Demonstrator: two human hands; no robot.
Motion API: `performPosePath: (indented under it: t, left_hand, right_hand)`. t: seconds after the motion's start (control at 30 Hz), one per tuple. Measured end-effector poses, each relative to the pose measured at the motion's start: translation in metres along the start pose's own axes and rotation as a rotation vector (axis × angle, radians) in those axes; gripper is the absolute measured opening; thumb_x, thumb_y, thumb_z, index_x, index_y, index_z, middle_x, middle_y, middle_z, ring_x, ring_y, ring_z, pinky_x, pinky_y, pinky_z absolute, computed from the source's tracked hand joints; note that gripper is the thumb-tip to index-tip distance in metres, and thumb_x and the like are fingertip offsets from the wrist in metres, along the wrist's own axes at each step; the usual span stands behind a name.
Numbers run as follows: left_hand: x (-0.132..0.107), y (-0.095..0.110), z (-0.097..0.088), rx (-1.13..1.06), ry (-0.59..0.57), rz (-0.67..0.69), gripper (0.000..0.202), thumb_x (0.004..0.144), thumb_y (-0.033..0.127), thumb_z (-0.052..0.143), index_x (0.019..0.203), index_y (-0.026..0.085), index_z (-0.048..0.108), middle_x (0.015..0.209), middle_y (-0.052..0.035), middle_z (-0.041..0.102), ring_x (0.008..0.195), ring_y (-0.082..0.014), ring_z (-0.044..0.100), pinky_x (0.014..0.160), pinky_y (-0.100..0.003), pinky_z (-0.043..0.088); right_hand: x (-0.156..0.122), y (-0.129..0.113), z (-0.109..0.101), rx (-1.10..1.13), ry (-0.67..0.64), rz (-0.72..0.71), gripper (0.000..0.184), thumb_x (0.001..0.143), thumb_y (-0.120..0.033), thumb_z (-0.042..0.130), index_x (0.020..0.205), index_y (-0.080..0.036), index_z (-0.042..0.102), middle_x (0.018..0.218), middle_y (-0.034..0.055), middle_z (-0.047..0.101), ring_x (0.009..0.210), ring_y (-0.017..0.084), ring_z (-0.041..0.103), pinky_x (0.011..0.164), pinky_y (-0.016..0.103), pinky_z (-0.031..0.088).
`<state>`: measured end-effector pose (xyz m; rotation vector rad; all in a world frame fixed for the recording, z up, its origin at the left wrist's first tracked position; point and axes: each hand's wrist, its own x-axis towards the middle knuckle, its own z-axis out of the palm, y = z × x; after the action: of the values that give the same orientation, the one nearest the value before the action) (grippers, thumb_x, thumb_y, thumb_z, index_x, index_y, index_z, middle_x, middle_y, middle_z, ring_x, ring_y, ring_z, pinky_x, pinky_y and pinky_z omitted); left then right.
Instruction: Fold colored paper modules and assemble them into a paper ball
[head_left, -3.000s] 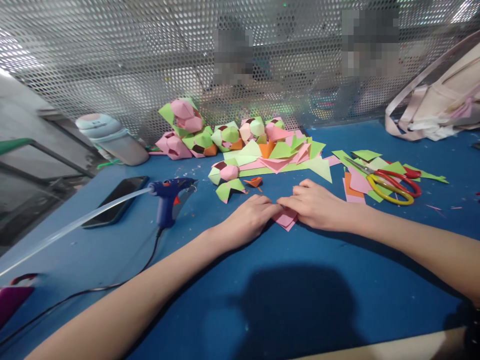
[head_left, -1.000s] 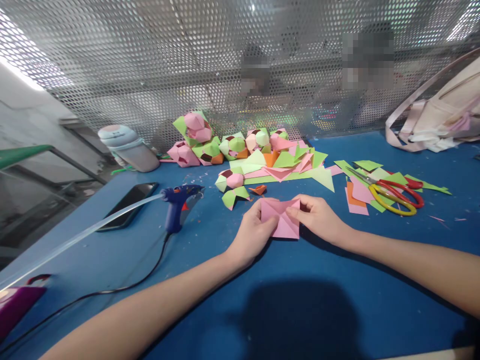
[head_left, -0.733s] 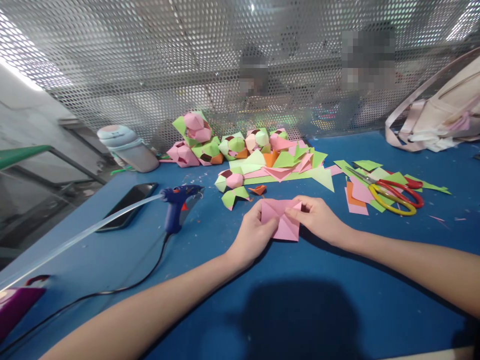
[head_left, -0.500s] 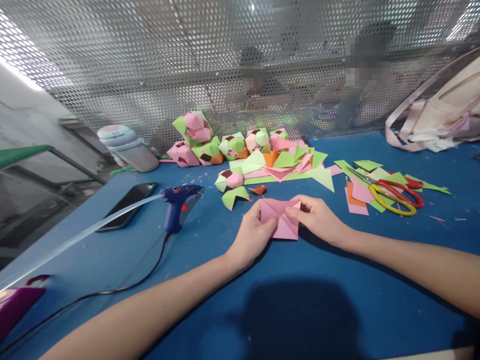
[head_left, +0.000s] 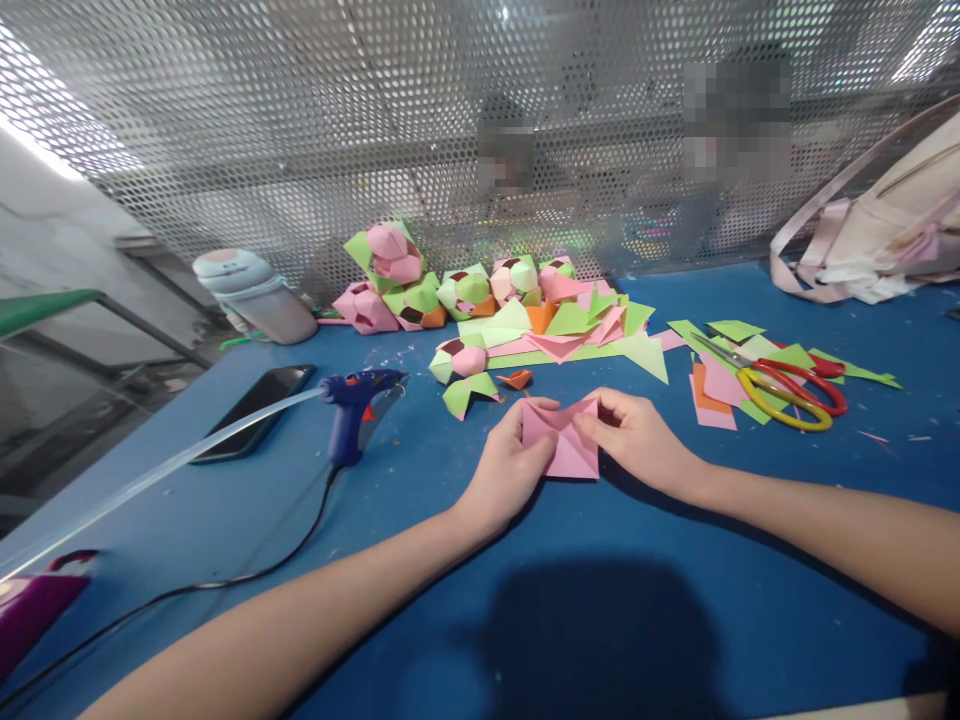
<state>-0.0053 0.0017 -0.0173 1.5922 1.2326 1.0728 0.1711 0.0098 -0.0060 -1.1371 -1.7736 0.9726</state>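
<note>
A creased square of pink paper point(head_left: 574, 457) is held just above the blue table, its upper edge dipping in the middle. My left hand point(head_left: 504, 458) pinches its left side, thumb across the front and fingers behind. On the right side my right hand point(head_left: 634, 435) grips the upper corner between thumb and fingers. Beyond the hands lie a small folded orange paper piece point(head_left: 516, 380) and a green folded paper piece point(head_left: 469, 393). Parts of the fingers are hidden behind the pink paper.
A blue glue gun point(head_left: 349, 415) with a cord stands left, beside a phone point(head_left: 255, 412) and a bottle point(head_left: 259, 298). Folded paper shapes point(head_left: 390, 255) and loose paper point(head_left: 574, 318) line the back. Scissors point(head_left: 787, 390) lie on paper scraps at right, near a bag point(head_left: 892, 220).
The pink paper's upper edge now bends down more in the middle. Both hands keep their hold with only slight finger movement.
</note>
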Motion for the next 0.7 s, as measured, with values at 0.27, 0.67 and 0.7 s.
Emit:
performPosePath:
  t: [0.27,0.67,0.7]
  left_hand:
    - [-0.0018,0.0023,-0.0007,-0.052,-0.014,-0.056,0.026,0.084,0.024,0.051,0.108,0.019,0.057,0.101,-0.0039,0.064,0.080,-0.0156,0.059,0.067,-0.026,0.046]
    - [-0.0020,0.0044,-0.0008,-0.112,-0.047,-0.060,0.022,0.087,0.030,0.051,0.105,0.021,0.060,0.105,-0.0034,0.063,0.092,-0.0167,0.057,0.078,-0.026,0.043]
    - [-0.0016,0.0035,-0.0008,-0.125,-0.044,-0.064,0.021,0.087,0.029,0.052,0.105,0.021,0.060,0.104,-0.0034,0.063,0.090,-0.0165,0.057,0.076,-0.026,0.043]
  right_hand:
    - [-0.0012,-0.0003,-0.0004,-0.005,-0.004,-0.024,0.016,0.089,-0.028,0.051,0.086,-0.017,0.062,0.076,-0.0002,0.060,0.069,0.014,0.051,0.062,0.027,0.039]
    - [-0.0034,-0.0042,-0.0011,-0.008,-0.019,-0.151,0.021,0.091,-0.024,0.049,0.077,-0.018,0.063,0.080,0.0007,0.058,0.075,0.013,0.055,0.069,0.025,0.041]
    - [-0.0035,-0.0044,-0.0012,-0.012,-0.020,-0.150,0.021,0.091,-0.024,0.048,0.078,-0.018,0.063,0.079,0.0006,0.058,0.074,0.013,0.054,0.068,0.025,0.041]
